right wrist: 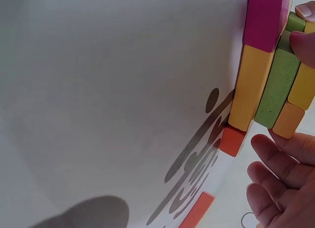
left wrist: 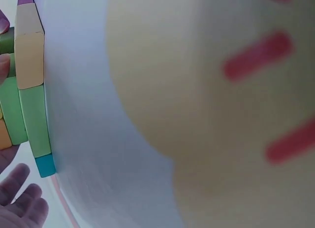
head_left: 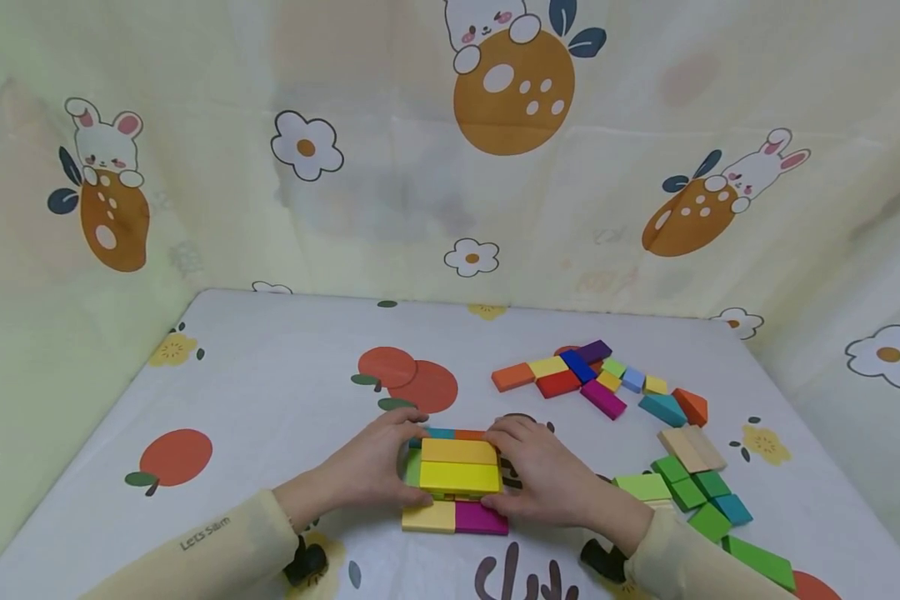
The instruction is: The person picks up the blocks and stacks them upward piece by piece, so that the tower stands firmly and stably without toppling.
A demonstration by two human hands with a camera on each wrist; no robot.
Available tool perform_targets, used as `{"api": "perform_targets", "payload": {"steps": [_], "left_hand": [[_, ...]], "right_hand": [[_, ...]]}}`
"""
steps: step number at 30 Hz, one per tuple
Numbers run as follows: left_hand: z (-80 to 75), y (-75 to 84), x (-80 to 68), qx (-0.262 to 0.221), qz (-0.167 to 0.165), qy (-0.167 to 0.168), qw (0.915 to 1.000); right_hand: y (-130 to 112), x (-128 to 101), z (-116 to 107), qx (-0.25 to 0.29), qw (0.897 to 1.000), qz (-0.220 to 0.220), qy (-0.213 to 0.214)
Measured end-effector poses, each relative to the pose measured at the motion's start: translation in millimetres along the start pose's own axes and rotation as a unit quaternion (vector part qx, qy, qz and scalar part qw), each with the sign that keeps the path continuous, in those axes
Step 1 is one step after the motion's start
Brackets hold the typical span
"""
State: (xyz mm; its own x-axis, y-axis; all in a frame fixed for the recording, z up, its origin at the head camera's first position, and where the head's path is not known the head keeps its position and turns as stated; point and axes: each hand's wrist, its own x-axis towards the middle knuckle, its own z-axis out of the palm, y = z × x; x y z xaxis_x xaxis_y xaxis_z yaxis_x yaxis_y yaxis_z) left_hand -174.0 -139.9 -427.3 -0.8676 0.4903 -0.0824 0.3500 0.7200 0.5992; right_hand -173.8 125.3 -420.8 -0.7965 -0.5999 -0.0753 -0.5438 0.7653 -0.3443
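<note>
On white cloth [head_left: 285,433], left fingers [head_left: 402,427] and right fingers [head_left: 507,432] clamp stacked blocks [head_left: 460,477] (top 2 yellow and amber).

The left wrist view's edge crops the left hand [left wrist: 20,208] and stacked blocks [left wrist: 34,119], while red marks [left wrist: 258,55] there look blurred.

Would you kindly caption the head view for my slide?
Left hand and right hand hold a colourful block stack between them.
</note>
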Motion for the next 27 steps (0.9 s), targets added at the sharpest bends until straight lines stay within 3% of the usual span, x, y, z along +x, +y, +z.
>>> {"api": "perform_targets", "payload": {"steps": [9,27], "left_hand": [[-0.6,0.9,-0.2,0.010,0.007,-0.001,0.9999],[-7.4,3.8,0.7,-0.011,0.031,-0.003,0.9995]], "right_hand": [[1.2,1.7,-0.7,0.035,0.999,0.017,-0.011],[0.3,2.9,-3.5,0.028,0.999,0.024,-0.015]]}}
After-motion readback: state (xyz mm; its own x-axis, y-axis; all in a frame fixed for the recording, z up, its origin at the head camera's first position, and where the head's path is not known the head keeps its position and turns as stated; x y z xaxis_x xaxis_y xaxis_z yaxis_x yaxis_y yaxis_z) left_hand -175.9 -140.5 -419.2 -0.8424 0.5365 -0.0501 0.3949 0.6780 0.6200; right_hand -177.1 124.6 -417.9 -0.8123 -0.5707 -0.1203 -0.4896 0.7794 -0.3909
